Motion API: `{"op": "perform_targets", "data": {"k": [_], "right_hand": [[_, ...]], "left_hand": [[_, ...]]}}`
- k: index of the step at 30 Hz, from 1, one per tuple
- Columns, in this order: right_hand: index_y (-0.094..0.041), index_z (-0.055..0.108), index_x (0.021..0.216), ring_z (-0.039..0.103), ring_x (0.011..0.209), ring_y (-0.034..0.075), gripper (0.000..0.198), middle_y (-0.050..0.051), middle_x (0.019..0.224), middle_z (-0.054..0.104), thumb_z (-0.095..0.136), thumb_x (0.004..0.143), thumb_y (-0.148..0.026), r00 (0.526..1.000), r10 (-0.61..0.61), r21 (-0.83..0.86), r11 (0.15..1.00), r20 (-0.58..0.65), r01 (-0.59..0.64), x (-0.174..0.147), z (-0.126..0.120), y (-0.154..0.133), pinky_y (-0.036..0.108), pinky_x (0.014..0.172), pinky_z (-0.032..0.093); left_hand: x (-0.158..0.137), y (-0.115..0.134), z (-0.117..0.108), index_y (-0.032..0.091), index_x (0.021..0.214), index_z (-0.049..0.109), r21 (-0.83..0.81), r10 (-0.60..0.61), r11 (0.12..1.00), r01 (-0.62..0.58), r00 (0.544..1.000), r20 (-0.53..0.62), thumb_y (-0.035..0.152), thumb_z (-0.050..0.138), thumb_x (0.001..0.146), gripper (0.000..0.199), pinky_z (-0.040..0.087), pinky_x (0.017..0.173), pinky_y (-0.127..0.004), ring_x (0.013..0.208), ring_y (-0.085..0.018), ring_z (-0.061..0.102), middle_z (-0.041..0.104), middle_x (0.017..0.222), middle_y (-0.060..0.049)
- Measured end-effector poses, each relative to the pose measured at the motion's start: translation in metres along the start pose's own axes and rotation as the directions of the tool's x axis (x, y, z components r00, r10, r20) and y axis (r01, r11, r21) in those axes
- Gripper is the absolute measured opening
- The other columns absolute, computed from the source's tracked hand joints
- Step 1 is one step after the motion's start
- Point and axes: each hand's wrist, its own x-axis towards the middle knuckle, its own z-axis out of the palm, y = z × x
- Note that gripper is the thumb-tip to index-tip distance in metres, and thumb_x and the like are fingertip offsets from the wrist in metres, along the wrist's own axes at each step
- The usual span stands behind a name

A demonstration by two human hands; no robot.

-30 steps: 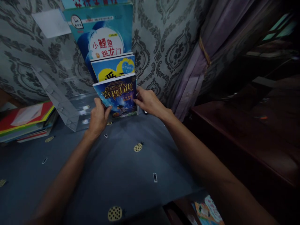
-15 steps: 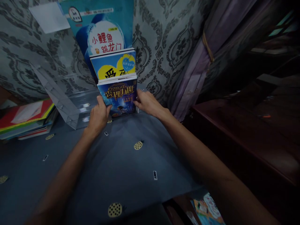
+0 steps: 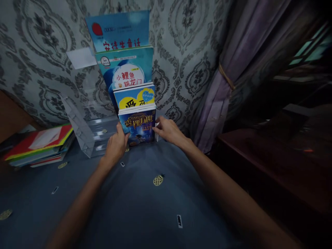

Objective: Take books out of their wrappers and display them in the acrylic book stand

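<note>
A dark blue book (image 3: pixel 141 129) with gold title lettering stands upright at the front of a stepped row of books. My left hand (image 3: pixel 116 141) grips its left edge, thumb on the cover. On the opposite edge, my right hand (image 3: pixel 168 130) pinches the book with thumb and fingers. Behind it rise a blue and yellow book (image 3: pixel 135 98), a teal book (image 3: pixel 127 69) and a taller blue book (image 3: pixel 119 29). The row stands in the right part of a clear tiered acrylic rack (image 3: pixel 83 138), whose left part holds no books.
At the left lies a stack of coloured folders (image 3: pixel 41 143) with a red one on top. A dark blue pineapple-print cloth (image 3: pixel 135 207) covers the table. Behind are patterned wallpaper (image 3: pixel 181 69) and a tied purple curtain (image 3: pixel 215 100). Dark red furniture (image 3: pixel 264 166) stands at the right.
My view has tilted up, so the tall blue book at the back now shows. Both hands keep their places on the dark blue book's edges.
</note>
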Motion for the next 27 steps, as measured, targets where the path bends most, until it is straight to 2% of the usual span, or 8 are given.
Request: {"op": "perform_targets", "data": {"k": [4, 8, 13, 18, 27], "right_hand": [[-0.013, 0.055, 0.131, 0.072, 0.097, 0.027, 0.040, 0.010, 0.103, 0.078, 0.060, 0.093, -0.024, 0.999, 0.004, 0.062, 0.998, -0.051, -0.001, -0.001, -0.001, -0.003, 0.034, 0.082, 0.050], [-0.013, 0.057, 0.130, 0.072, 0.093, 0.024, 0.038, 0.012, 0.110, 0.076, 0.057, 0.093, -0.021, 0.996, -0.028, 0.108, 0.993, -0.089, 0.037, -0.001, 0.001, -0.006, 0.033, 0.082, 0.051], [-0.014, 0.060, 0.126, 0.071, 0.089, 0.023, 0.036, 0.012, 0.105, 0.076, 0.057, 0.091, -0.019, 0.990, -0.036, 0.113, 0.992, -0.135, 0.051, 0.000, 0.006, -0.007, 0.032, 0.079, 0.051], [-0.014, 0.062, 0.122, 0.070, 0.087, 0.023, 0.033, 0.012, 0.105, 0.075, 0.056, 0.090, -0.017, 0.987, -0.046, 0.094, 0.994, -0.156, 0.061, 0.002, 0.012, -0.006, 0.031, 0.078, 0.051], [-0.014, 0.062, 0.116, 0.069, 0.088, 0.024, 0.027, 0.013, 0.104, 0.073, 0.051, 0.092, -0.017, 0.984, -0.086, -0.016, 0.996, -0.157, 0.085, 0.005, 0.017, -0.001, 0.032, 0.077, 0.048]], "left_hand": [[-0.001, -0.001, 0.001, 0.010, 0.143, 0.031, -0.035, 0.011, 0.999, -0.012, 0.999, -0.030, 0.034, 0.043, 0.100, 0.051, 0.054, 0.073, -0.038, 0.086, -0.031, 0.073, 0.075, 0.102, -0.017], [-0.001, -0.003, 0.004, 0.013, 0.139, 0.033, -0.085, 0.038, 0.996, -0.041, 0.999, -0.038, 0.031, 0.044, 0.100, 0.044, 0.053, 0.073, -0.037, 0.089, -0.030, 0.073, 0.074, 0.103, -0.016], [-0.001, -0.002, 0.004, 0.012, 0.136, 0.033, -0.142, 0.027, 0.989, -0.027, 1.000, -0.002, 0.027, 0.043, 0.099, 0.041, 0.053, 0.076, -0.040, 0.095, -0.032, 0.072, 0.072, 0.109, -0.018], [-0.001, 0.001, 0.003, 0.010, 0.139, 0.031, -0.193, 0.027, 0.981, -0.024, 1.000, 0.012, 0.023, 0.041, 0.098, 0.044, 0.053, 0.079, -0.042, 0.099, -0.032, 0.071, 0.069, 0.116, -0.021], [-0.003, 0.002, 0.005, 0.016, 0.144, 0.028, -0.213, -0.003, 0.977, 0.005, 1.000, 0.011, 0.022, 0.041, 0.097, 0.048, 0.054, 0.083, -0.042, 0.098, -0.029, 0.070, 0.068, 0.124, -0.018]]}}
